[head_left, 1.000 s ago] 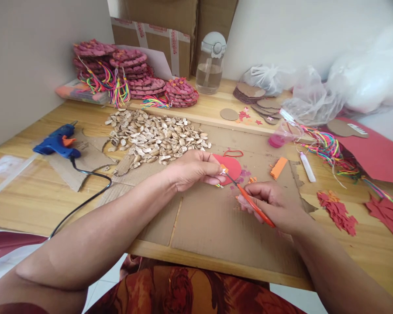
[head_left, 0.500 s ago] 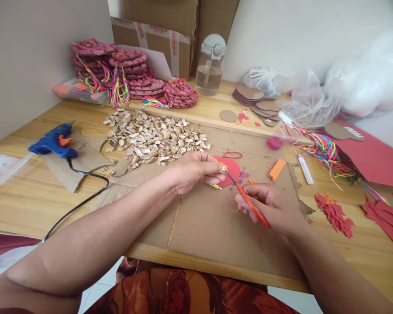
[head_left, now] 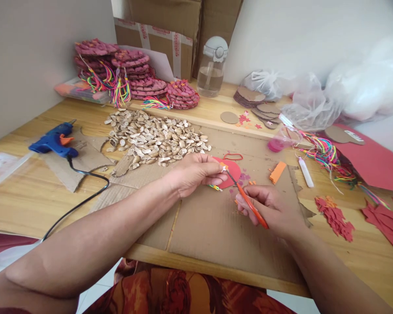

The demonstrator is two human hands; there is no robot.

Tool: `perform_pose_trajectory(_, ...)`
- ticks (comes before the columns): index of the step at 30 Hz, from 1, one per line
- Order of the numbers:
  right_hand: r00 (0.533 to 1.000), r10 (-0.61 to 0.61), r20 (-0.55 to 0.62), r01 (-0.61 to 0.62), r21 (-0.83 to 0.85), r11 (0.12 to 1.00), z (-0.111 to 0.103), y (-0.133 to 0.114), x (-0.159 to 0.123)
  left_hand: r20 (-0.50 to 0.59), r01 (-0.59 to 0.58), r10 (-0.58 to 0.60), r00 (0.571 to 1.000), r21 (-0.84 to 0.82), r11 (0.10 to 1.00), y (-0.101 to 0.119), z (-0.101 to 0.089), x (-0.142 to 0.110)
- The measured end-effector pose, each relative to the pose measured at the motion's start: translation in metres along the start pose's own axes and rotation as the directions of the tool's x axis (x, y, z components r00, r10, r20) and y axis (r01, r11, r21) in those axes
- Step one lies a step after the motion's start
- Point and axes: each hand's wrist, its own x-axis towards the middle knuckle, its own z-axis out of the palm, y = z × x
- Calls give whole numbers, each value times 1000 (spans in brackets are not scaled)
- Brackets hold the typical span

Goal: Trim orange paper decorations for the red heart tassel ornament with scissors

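Note:
Between thumb and fingers, my left hand [head_left: 201, 172] pinches a small orange and white paper piece [head_left: 224, 167]. Scissors [head_left: 249, 201] with orange handles are gripped in my right hand [head_left: 265, 205], their blades pointing up-left and touching the paper piece. Whether the blades are apart is too small to tell. Under and behind my left fingertips lies a red round sheet [head_left: 233, 171], with a bit of coloured string at its lower edge. A red cord loop [head_left: 233, 156] rests just above it. Both hands are over a cardboard mat [head_left: 216, 226].
Left are a blue glue gun [head_left: 54, 140] and a heap of peanut shells [head_left: 160, 137]. Stacked pink discs [head_left: 139, 72] and a water bottle [head_left: 212, 67] stand behind. An orange strip [head_left: 277, 172], a white tube [head_left: 305, 171] and red cut pieces [head_left: 336, 218] lie to the right.
The view has shifted very slightly. Both hands keep nearly the same place, the left on the paper piece and the right on the scissors.

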Motion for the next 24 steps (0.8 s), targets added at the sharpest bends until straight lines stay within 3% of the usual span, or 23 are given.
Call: perform_pose_trajectory(24, 997, -37, -68, 29, -109, 994, 7, -4, 1, 16, 5, -4, 1000, -36, 999, -3, -3, 4)
